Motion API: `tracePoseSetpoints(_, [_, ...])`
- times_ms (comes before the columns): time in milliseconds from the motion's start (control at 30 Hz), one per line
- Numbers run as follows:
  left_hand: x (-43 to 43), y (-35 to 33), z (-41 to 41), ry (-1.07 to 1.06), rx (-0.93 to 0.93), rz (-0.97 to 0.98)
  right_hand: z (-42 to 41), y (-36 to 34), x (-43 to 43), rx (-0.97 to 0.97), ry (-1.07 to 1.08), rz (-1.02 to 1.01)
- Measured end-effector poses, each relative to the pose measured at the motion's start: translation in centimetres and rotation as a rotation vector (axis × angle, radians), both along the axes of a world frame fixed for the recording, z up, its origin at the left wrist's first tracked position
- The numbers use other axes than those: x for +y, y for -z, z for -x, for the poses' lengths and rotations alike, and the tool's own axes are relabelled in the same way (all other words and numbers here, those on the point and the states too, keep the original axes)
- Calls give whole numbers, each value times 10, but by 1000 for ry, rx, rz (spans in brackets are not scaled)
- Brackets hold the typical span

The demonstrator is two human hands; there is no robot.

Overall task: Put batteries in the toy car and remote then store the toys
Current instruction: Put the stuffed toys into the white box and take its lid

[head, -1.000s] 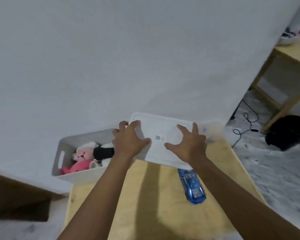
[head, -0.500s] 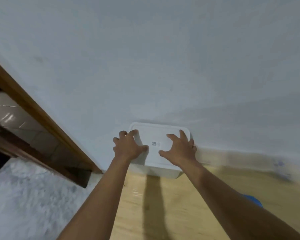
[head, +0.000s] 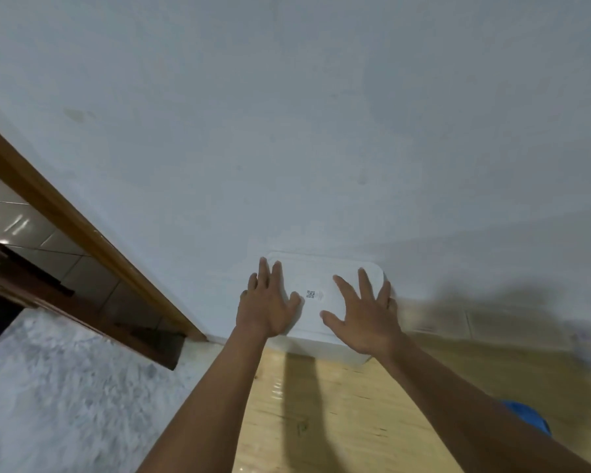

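The left hand point(head: 270, 308) and right hand point(head: 362, 319) are pressing open-palmed on the white rectangular plastic box lid point(head: 316, 268), its long axis running crosswise. The blue toy car point(head: 526, 416) is lying partly hidden behind the right forearm.

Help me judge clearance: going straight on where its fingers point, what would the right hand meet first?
Probably the wall behind the box; the right hand is spread over the lid.

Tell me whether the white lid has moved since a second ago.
Yes: against the bin, the lid has shifted left and now covers it.
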State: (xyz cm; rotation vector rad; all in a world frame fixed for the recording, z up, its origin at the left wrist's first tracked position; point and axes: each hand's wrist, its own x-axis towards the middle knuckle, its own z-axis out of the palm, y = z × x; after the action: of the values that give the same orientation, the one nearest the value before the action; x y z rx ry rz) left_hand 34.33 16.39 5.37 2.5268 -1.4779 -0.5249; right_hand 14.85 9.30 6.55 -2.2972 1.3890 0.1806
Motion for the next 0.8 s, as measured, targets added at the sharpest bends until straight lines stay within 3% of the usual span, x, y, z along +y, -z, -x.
tracePoseSetpoints(333, [4, 11, 1, 7, 7, -18, 6, 22, 3, 33, -54, 86])
tracePoseSetpoints(500, [2, 4, 0, 15, 12, -85, 8, 15, -2, 9, -49, -1])
tracePoseSetpoints(633, [4, -3, 1, 28, 22, -145, 27, 15, 5, -58, -95, 146])
tracePoseSetpoints(800, [26, 7, 14, 59, -48, -75, 50, 21, 16, -17, -224, 222])
